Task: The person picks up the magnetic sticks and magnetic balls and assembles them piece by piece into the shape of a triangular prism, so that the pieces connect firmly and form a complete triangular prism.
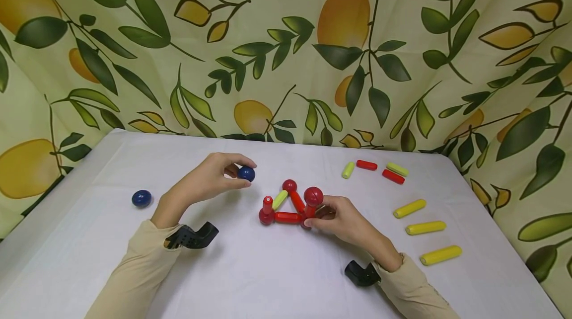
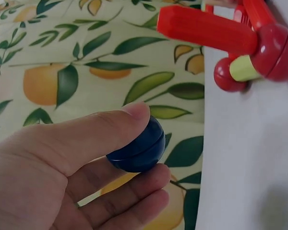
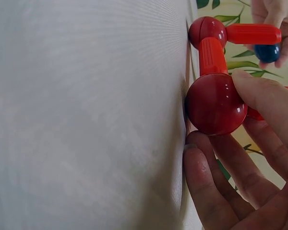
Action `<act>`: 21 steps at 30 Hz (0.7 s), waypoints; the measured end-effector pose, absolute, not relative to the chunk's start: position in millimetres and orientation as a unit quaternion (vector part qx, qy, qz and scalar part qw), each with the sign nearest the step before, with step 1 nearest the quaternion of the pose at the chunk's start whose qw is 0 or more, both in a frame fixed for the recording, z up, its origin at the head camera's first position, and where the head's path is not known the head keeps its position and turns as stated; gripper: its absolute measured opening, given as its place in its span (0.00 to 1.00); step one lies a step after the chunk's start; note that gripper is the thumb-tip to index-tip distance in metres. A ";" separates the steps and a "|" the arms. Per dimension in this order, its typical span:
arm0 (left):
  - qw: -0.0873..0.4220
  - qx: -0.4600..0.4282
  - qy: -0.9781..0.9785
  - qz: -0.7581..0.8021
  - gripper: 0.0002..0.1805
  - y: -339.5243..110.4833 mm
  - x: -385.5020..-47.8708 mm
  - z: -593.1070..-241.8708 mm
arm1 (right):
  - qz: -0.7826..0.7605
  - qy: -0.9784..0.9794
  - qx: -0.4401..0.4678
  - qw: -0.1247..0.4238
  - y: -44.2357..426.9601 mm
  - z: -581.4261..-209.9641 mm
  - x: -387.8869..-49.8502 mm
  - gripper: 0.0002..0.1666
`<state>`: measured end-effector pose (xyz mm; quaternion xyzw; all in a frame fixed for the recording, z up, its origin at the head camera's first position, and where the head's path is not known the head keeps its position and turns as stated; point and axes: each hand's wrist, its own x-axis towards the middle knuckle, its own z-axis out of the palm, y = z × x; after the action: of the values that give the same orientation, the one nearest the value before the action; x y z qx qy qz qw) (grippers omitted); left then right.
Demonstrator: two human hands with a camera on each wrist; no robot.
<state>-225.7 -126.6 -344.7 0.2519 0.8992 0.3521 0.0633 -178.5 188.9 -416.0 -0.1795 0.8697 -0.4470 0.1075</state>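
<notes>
My left hand [image 1: 213, 176] pinches a dark blue ball [image 1: 246, 174] between thumb and fingers, held above the table. To its right stands a triangle of red balls joined by two red rods [image 1: 288, 217] and a yellow-green rod [image 1: 280, 200]. An upright red rod [image 1: 267, 204] with a bare top rises from the left corner ball [image 1: 266, 216]. At the right corner, another upright red rod carries a red ball [image 1: 313, 196] on top. My right hand [image 1: 341, 219] grips that right corner; in the right wrist view its thumb and fingers surround the corner ball [image 3: 216, 104].
A second blue ball [image 1: 141, 199] lies on the white table [image 1: 250, 274] at the left. Short red and yellow-green rods [image 1: 366, 165] lie at the back right. Three longer yellow rods [image 1: 426, 227] lie nearer on the right. A patterned curtain [image 1: 277, 60] hangs behind.
</notes>
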 end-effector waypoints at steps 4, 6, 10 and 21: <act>0.066 0.263 0.896 0.353 0.21 -121.5 -221.6 -341.6 | -0.444 0.872 -0.178 0.108 188.8 -415.9 -178.6 0.20; 0.068 0.268 0.893 0.354 0.21 -119.5 -220.3 -340.8 | -0.442 0.873 -0.178 0.106 188.8 -415.9 -178.7 0.20; 0.073 0.276 0.889 0.358 0.21 -116.0 -217.5 -340.0 | -0.440 0.874 -0.179 0.104 188.4 -416.2 -178.6 0.21; 0.099 0.299 0.872 0.374 0.21 -104.5 -206.2 -331.3 | -0.451 0.865 -0.193 0.109 189.0 -415.1 -178.8 0.17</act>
<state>-206.2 -104.5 -331.3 0.2987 0.8724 0.3740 0.0989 -178.8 189.0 -415.1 -0.1932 0.8645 -0.4509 0.1092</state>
